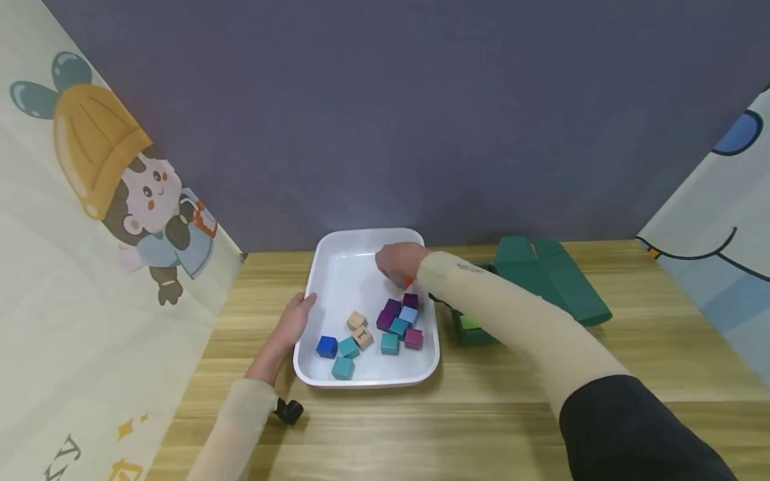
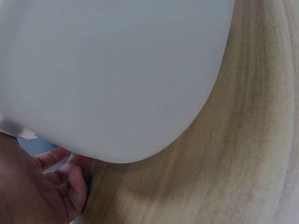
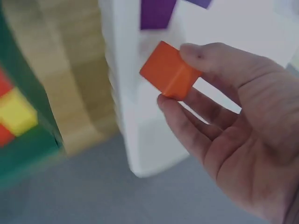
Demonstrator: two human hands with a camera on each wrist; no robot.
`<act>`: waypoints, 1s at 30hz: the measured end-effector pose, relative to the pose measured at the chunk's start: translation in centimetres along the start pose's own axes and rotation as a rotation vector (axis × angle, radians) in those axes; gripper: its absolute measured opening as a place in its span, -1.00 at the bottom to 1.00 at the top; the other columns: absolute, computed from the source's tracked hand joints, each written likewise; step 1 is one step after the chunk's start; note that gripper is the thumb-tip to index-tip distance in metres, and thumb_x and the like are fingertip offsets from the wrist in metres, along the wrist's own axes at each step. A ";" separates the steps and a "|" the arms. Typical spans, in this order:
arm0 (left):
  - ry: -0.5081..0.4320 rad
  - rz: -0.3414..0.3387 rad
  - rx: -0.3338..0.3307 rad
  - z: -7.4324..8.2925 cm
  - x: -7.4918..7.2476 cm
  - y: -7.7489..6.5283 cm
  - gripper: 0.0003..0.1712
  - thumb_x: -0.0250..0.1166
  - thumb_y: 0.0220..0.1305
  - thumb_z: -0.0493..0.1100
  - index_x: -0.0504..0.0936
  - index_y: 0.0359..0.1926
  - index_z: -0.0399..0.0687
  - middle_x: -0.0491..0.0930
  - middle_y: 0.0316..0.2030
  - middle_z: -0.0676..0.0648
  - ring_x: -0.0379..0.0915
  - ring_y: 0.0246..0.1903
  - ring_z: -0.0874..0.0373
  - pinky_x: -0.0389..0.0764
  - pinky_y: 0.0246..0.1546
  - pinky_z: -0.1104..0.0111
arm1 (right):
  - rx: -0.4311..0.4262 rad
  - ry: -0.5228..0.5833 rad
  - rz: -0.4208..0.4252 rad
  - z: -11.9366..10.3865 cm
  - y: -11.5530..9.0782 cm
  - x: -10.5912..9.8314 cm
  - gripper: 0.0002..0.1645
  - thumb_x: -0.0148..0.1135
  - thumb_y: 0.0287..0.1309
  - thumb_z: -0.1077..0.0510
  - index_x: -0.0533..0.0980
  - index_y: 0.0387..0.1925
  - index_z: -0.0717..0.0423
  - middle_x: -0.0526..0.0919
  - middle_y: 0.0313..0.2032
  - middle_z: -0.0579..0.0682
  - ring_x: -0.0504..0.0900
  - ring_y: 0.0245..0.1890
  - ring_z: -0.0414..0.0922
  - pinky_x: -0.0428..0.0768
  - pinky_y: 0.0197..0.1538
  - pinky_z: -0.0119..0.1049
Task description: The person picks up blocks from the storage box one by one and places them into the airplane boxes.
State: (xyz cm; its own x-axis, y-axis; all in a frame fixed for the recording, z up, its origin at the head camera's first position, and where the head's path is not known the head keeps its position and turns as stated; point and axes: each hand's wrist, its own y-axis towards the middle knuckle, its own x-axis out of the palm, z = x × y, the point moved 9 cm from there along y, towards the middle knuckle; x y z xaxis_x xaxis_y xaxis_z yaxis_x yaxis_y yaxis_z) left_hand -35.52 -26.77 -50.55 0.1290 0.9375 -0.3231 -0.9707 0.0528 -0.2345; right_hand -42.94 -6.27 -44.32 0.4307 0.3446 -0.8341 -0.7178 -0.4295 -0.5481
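Note:
My right hand [image 1: 402, 262] pinches an orange cube [image 3: 170, 70] between thumb and fingertips, over the far right part of a white tray [image 1: 349, 267]. In the head view the hand hides most of that cube. My left hand [image 1: 295, 319] holds the tray's left rim, thumb at the edge and fingers outside; the left wrist view shows those fingers curled beside the tray wall. Inside the tray lie purple cubes [image 1: 386, 321], teal cubes [image 1: 343, 368], a blue cube [image 1: 327, 347], a light blue cube [image 1: 408, 314], a magenta cube [image 1: 413, 339] and wooden cubes [image 1: 363, 337].
Right of the tray stands a dark green box [image 1: 478, 336] with its lid [image 1: 547, 280] folded back, partly behind my right forearm. Red blocks and a yellow block [image 3: 17, 112] show inside it. A dark grey panel [image 1: 385, 120] rises behind the wooden table [image 1: 373, 434].

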 end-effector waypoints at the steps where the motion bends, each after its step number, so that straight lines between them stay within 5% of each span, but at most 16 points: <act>1: -0.002 -0.003 0.001 0.0 0.2 0.0 -0.29 -0.20 0.52 0.13 0.16 0.30 -0.44 0.39 0.06 -0.44 0.42 0.04 -0.26 0.56 0.01 -0.02 | -0.014 -0.028 0.007 -0.1 -0.5 -0.5 -0.78 0.45 -0.03 0.22 0.59 -0.33 -0.06 0.61 -0.35 -0.11 0.56 -0.31 -0.13 0.61 -0.33 -0.34; 8: 0.022 0.001 0.011 0.2 0.4 0.2 -0.32 -0.20 0.53 0.13 0.17 0.29 -0.41 0.40 0.04 -0.42 0.45 0.01 -0.23 0.60 -0.04 0.02 | -0.094 -0.144 0.103 -0.9 -6.6 -4.4 -0.68 0.46 0.06 0.10 0.55 -0.14 -0.09 0.56 -0.28 -0.15 0.53 -0.26 -0.16 0.59 -0.22 -0.38; 13: 0.046 0.007 0.012 0.1 0.1 0.3 -0.30 -0.20 0.53 0.12 0.16 0.30 -0.45 0.39 0.05 -0.44 0.43 0.02 -0.26 0.57 0.00 -0.02 | -0.155 -0.120 0.185 -0.5 -11.6 -5.0 -0.70 0.48 0.02 0.06 0.57 -0.20 -0.09 0.56 -0.37 -0.15 0.52 -0.34 -0.14 0.59 -0.27 -0.40; 21: 0.034 0.005 -0.001 0.2 -0.2 0.2 -0.25 -0.21 0.52 0.16 0.11 0.34 -0.44 0.36 0.10 -0.44 0.38 0.09 -0.26 0.50 0.09 -0.05 | -0.222 0.034 0.259 3.5 -16.6 -2.9 -0.77 0.47 0.00 0.05 0.61 -0.30 -0.03 0.55 -0.47 -0.19 0.52 -0.48 -0.19 0.60 -0.39 -0.42; 30: 0.018 -0.012 -0.012 0.5 0.6 0.3 -0.22 -0.22 0.53 0.15 0.00 0.41 -0.44 0.31 0.17 -0.45 0.32 0.16 -0.29 0.42 0.16 -0.08 | -0.286 0.152 0.176 8.2 -17.7 2.7 -0.87 0.44 0.07 0.07 0.60 -0.46 -0.05 0.54 -0.54 -0.27 0.49 -0.54 -0.25 0.57 -0.39 -0.36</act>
State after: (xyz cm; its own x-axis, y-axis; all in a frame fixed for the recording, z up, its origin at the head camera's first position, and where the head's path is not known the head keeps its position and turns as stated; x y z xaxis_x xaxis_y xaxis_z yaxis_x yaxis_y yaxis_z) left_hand -35.80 -26.07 -50.36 0.1440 0.9306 -0.3365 -0.9666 0.0595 -0.2491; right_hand -33.57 9.09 -36.37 0.4062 0.1263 -0.9050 -0.6153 -0.6944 -0.3731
